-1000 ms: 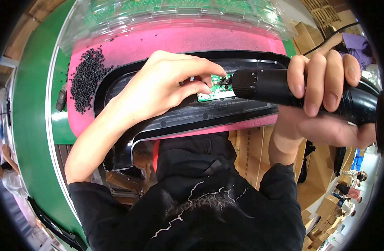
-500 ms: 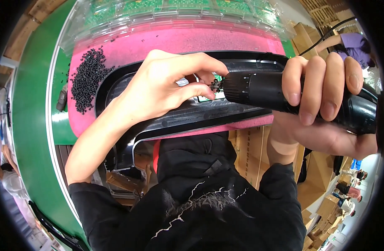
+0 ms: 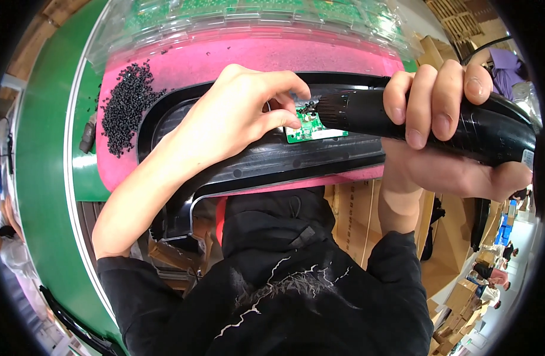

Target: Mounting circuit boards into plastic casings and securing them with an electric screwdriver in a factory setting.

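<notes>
My right hand point(image 3: 441, 110) wraps around a black electric screwdriver point(image 3: 361, 110), which points left with a ridged collar at its front. A few small black screws point(image 3: 308, 109) cluster at its tip. My left hand point(image 3: 240, 107) is curled beside that tip, thumb and fingers closed around the screws; how many it grips is hidden. Beneath the tip, a green circuit board point(image 3: 311, 132) lies inside a long black plastic housing point(image 3: 242, 172). The housing rests on a pink mat point(image 3: 248, 56), its near left corner reaching past the mat's edge.
A heap of small black screws point(image 3: 127, 110) covers the mat's left side, and a dark stubby object point(image 3: 88, 137) lies beside it. Clear plastic trays point(image 3: 242, 26) holding green boards stand along the back. Cardboard boxes point(image 3: 358, 219) are below right. Other people are farther off.
The screwdriver and my right hand have shifted slightly left and up. My left hand has drawn back a little to the left, leaving more of the circuit board in sight.
</notes>
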`<state>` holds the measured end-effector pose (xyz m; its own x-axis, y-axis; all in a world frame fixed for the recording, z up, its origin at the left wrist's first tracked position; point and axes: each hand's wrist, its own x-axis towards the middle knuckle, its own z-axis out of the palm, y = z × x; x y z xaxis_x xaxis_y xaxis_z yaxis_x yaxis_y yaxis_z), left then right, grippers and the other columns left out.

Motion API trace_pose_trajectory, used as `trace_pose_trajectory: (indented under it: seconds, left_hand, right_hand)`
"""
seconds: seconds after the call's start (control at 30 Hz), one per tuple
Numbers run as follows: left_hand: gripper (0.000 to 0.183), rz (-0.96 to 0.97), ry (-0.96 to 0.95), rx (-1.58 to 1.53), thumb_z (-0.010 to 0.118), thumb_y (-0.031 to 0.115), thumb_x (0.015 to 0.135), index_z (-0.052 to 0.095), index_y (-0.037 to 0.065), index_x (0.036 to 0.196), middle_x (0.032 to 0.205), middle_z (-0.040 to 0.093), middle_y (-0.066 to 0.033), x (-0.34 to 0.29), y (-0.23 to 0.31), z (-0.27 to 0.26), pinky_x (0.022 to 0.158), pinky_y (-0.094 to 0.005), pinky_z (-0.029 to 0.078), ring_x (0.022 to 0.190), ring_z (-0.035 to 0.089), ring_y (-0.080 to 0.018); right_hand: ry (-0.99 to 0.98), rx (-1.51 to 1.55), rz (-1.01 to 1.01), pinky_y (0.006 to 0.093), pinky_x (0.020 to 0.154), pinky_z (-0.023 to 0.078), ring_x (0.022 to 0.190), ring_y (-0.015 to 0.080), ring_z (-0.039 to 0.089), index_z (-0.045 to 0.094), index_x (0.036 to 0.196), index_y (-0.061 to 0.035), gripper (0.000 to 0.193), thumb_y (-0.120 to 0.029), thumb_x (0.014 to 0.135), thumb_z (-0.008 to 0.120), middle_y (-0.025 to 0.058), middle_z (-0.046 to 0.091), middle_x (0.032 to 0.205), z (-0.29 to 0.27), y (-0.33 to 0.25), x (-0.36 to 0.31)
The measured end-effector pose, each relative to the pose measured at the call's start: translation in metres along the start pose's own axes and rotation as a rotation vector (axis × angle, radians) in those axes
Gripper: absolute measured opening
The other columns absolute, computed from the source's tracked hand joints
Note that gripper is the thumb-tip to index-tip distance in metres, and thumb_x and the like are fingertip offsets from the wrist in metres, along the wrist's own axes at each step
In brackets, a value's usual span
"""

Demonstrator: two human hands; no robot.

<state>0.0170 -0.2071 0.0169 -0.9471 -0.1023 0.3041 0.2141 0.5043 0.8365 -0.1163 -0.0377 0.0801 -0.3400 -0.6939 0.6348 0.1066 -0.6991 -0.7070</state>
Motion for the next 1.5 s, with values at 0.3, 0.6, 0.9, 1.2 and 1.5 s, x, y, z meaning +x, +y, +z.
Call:
trace_pose_trajectory:
  seconds: [0.3,0.6,0.9,1.2,1.5]
  left_hand:
    - [0.019,0.023,-0.041,0.043,0.069,0.000,0.082,0.065,-0.003,0.100,0.078,0.071,-0.0103,0.004,0.006,-0.003,0.065,-0.0285,0.054,0.074,0.070,-0.0170]
    - [0.032,-0.112,-0.056,0.202,0.063,-0.002,0.084,0.054,0.002,0.115,0.078,0.066,-0.0163,0.000,-0.002,0.001,0.068,-0.0350,0.051,0.074,0.068,-0.0324]
    - [0.026,-0.072,0.024,0.324,0.059,0.003,0.088,0.052,0.002,0.114,0.078,0.063,-0.0198,-0.002,-0.002,0.001,0.070,-0.0417,0.048,0.079,0.063,-0.0404]
    - [0.028,0.054,0.007,0.299,0.060,0.003,0.085,0.051,0.001,0.112,0.086,0.065,-0.0215,-0.002,-0.018,0.001,0.070,-0.0477,0.050,0.089,0.062,-0.0413]
    - [0.036,-0.008,-0.118,0.237,0.070,0.003,0.080,0.056,0.003,0.112,0.083,0.066,-0.0154,-0.001,-0.005,-0.003,0.071,-0.0379,0.051,0.081,0.066,-0.0344]
  right_hand:
    - [-0.101,-0.041,-0.059,0.0281,0.058,0.041,0.054,0.0096,0.049,0.051,0.104,-0.0098,0.072,-0.072,0.070,0.064,-0.0029,0.050,0.073,-0.002,-0.005,0.003]
    - [-0.029,-0.150,-0.006,0.0295,0.054,0.043,0.051,0.0114,0.049,0.052,0.102,-0.0035,0.083,-0.083,0.079,0.043,0.0014,0.053,0.067,-0.013,0.035,0.007]
    - [0.071,-0.153,0.077,0.0294,0.053,0.040,0.048,0.0112,0.044,0.052,0.098,-0.0049,0.078,-0.080,0.082,0.043,0.0021,0.051,0.065,-0.014,0.056,0.005]
    - [-0.038,-0.295,0.262,0.0293,0.052,0.040,0.047,0.0114,0.043,0.052,0.102,-0.0017,0.070,-0.069,0.085,0.051,0.0045,0.050,0.063,-0.004,0.064,0.016]
    - [0.177,-0.022,0.098,0.0294,0.054,0.040,0.049,0.0112,0.044,0.054,0.098,-0.0047,0.070,-0.073,0.084,0.047,-0.0002,0.051,0.068,-0.002,0.035,0.007]
